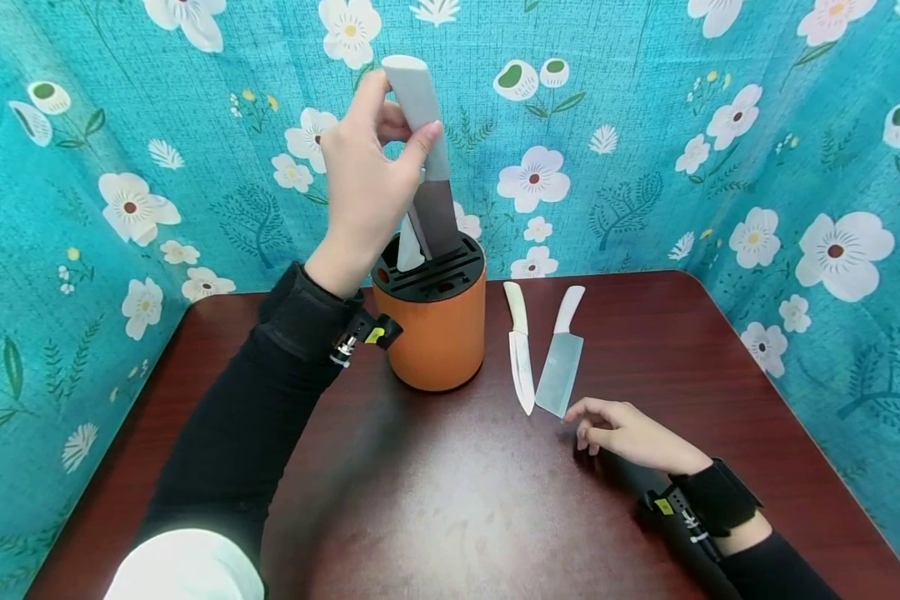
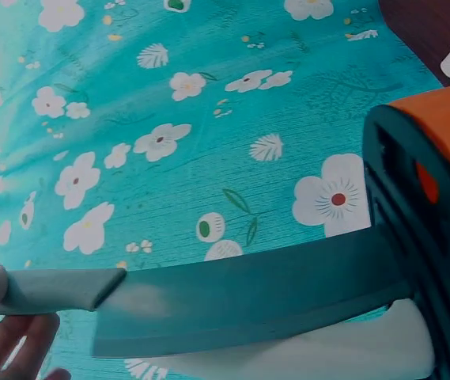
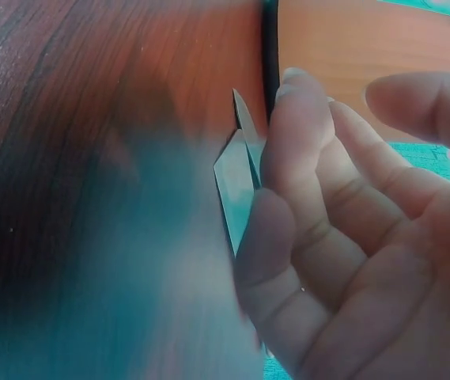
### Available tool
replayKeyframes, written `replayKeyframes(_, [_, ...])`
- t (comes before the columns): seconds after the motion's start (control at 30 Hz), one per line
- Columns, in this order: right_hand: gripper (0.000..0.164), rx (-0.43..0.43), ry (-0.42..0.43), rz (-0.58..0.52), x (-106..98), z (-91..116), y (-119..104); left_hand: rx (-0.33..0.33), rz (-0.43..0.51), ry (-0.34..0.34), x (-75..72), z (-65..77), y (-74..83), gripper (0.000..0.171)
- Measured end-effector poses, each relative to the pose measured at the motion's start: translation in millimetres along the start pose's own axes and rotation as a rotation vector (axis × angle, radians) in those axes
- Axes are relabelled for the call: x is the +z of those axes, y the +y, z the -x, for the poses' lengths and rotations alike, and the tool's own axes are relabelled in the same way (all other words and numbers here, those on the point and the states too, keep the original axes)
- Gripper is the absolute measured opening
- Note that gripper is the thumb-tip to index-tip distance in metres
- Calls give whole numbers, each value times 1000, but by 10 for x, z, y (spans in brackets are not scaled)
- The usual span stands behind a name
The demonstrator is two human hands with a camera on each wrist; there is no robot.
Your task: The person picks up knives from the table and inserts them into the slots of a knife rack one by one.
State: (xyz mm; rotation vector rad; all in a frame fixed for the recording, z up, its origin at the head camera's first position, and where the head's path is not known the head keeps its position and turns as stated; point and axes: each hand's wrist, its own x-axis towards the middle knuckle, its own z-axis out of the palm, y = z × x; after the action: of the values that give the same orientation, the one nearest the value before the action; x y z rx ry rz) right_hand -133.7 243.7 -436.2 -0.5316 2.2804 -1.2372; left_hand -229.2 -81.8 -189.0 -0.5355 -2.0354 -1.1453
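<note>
My left hand (image 1: 371, 167) pinches the pale grey handle of a broad-bladed kitchen knife (image 1: 436, 212). The blade points down at the slotted black top of an orange knife block (image 1: 435, 342), its lower end at the slots. Beside it, a white handle (image 1: 409, 246) sticks up from the block. My right hand (image 1: 630, 433) hovers low over the table with fingers loosely curled, its fingertips close to the blade corner of a white-handled cleaver (image 1: 560, 367). Left of the cleaver lies a cream-handled knife (image 1: 521, 358). Nothing sits in the right palm in the right wrist view.
A dark red-brown wooden table (image 1: 420, 483) carries everything. Behind it and at both sides hangs a turquoise flowered cloth (image 1: 630, 125). A white round object (image 1: 187, 567) appears at the bottom left, overlapping the left sleeve.
</note>
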Motion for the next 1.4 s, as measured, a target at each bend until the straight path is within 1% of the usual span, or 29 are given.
replayKeyframes(0.07, [26, 2, 2, 2, 6, -4, -2, -19, -24, -28, 24, 4, -21, 33])
replayKeyframes(0.13, [26, 1, 1, 3, 14, -7, -1, -7, -48, -37, 53, 11, -48, 33])
replayKeyframes(0.23, [25, -8, -1, 5, 29, -10, 8, -16, -86, -40, 85, 19, -75, 33])
replayKeyframes(0.27, [25, -8, -2, 3, 35, -10, 16, -21, -103, -42, 90, 20, -80, 33])
replayKeyframes(0.37, [25, -8, -3, 4, 50, -9, 30, -63, -149, -57, 104, 13, -87, 33])
replayKeyframes(0.5, [24, -2, 0, 16, 71, -14, 33, -71, -207, -91, 135, -14, -107, 34])
replayKeyframes(0.6, [24, 4, 1, 24, 87, -20, 31, -85, -233, -126, 163, -22, -142, 41])
replayKeyframes(0.67, [24, 7, 2, 25, 95, -19, 33, -91, -239, -147, 181, -11, -173, 50])
replayKeyframes(0.73, [24, 13, 1, 26, 101, -16, 38, -87, -278, -172, 196, 9, -204, 60])
replayKeyframes(0.8, [24, 14, 0, 28, 106, -11, 45, -61, -339, -198, 215, 39, -239, 66])
replayKeyframes(0.83, [24, 13, 0, 29, 106, -10, 49, -36, -375, -209, 226, 57, -260, 66])
replayKeyframes(0.9, [24, 7, 0, 33, 106, -6, 53, 9, -459, -233, 249, 97, -307, 60])
replayKeyframes(0.97, [24, 5, -4, 31, 110, -5, 64, 60, -516, -238, 275, 150, -368, 51])
replayKeyframes(1.07, [24, 3, -6, 34, 114, -10, 74, 149, -569, -214, 301, 217, -458, 38])
replayKeyframes(1.17, [24, 3, -6, 39, 113, -18, 74, 237, -591, -164, 307, 246, -521, 33])
replayKeyframes(1.23, [23, -2, -7, 42, 110, -27, 73, 279, -594, -144, 301, 250, -544, 31])
replayKeyframes(1.3, [23, -8, -7, 45, 107, -40, 64, 302, -578, -131, 280, 258, -543, 27])
replayKeyframes(1.4, [23, -11, -2, 50, 93, -71, 31, 304, -527, -114, 192, 312, -500, 21])
